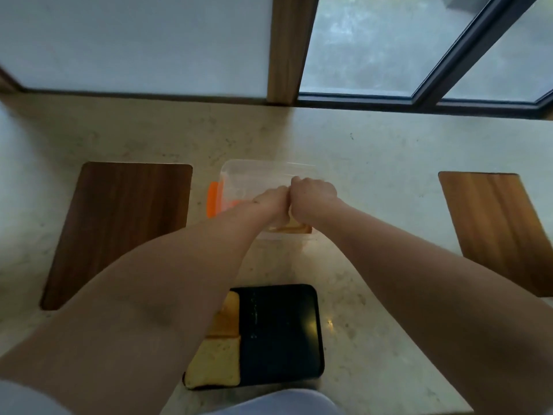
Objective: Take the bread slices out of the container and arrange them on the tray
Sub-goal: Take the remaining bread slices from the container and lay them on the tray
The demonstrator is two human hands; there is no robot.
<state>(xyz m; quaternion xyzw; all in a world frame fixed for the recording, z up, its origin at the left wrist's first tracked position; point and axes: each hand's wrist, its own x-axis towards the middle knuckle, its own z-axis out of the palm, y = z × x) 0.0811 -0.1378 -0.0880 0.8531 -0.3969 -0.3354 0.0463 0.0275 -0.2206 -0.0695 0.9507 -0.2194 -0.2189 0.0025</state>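
Note:
A clear plastic container (239, 172) stands on the pale counter ahead of me. My left hand (270, 200) and my right hand (312, 194) reach into it side by side, knuckles touching. Both are curled around bread slices (294, 227), whose tan edges show just below my wrists at the container's near wall. A black tray (281, 333) lies close to me. Two bread slices rest on its left side, one pale slice (217, 366) at the near corner and one browner slice (227, 322) behind it, partly under my left forearm.
An orange lid (213, 202) lies against the container's left side. A dark wooden board (119, 229) sits at left and a lighter wooden board (496, 226) at right. Windows and a wooden post (288, 49) line the counter's far edge.

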